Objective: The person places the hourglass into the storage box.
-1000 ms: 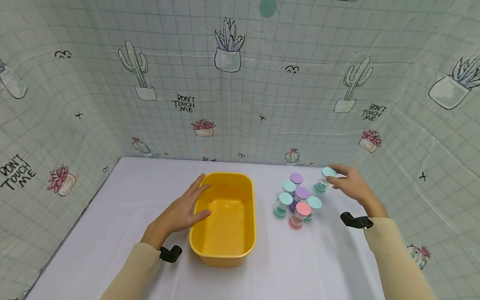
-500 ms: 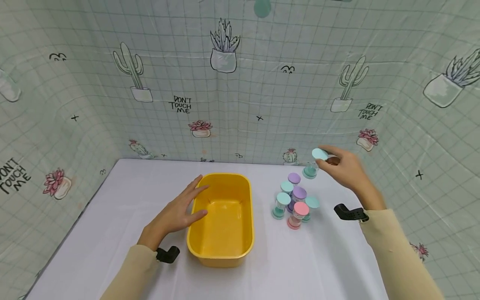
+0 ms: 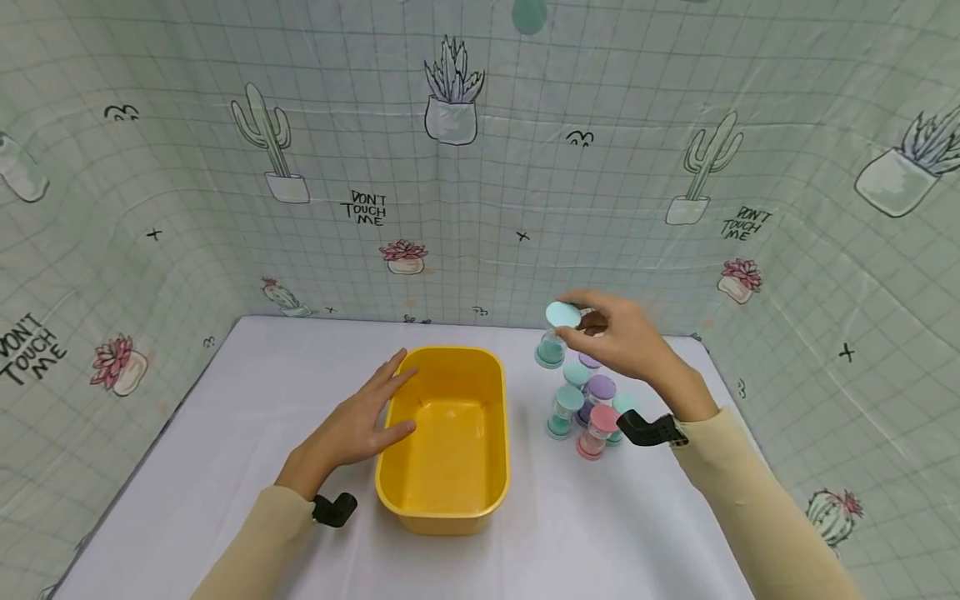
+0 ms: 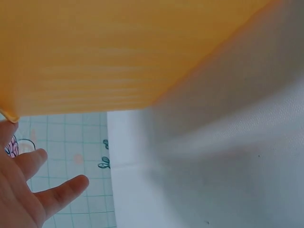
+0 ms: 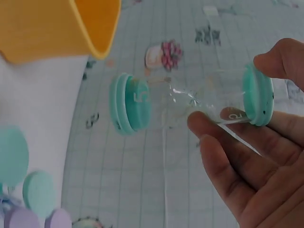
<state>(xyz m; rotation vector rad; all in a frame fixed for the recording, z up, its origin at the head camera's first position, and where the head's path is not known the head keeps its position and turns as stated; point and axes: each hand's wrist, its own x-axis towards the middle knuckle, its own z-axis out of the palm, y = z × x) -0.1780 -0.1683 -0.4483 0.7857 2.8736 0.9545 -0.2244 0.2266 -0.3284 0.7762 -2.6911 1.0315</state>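
My right hand pinches a sand timer by its upper teal cap, above the table near the back. In the right wrist view this timer has clear glass, a teal cap at each end and a "5" marking. Thumb and fingers hold one end of it. To the left stands a yellow plastic bin, its inside bare. The left hand lies over the bin's left rim with fingers spread and straight. In the left wrist view its fingers show beside the bin's outer wall.
Several more sand timers stand right of the bin: a pink one, a purple one and teal ones, among them a front teal timer. A cactus-print cloth hangs behind and around the white table.
The right hand has lifted the teal sand timer from the back right and carried it left, past the group, towards the bin. The left hand stays on the bin's rim.
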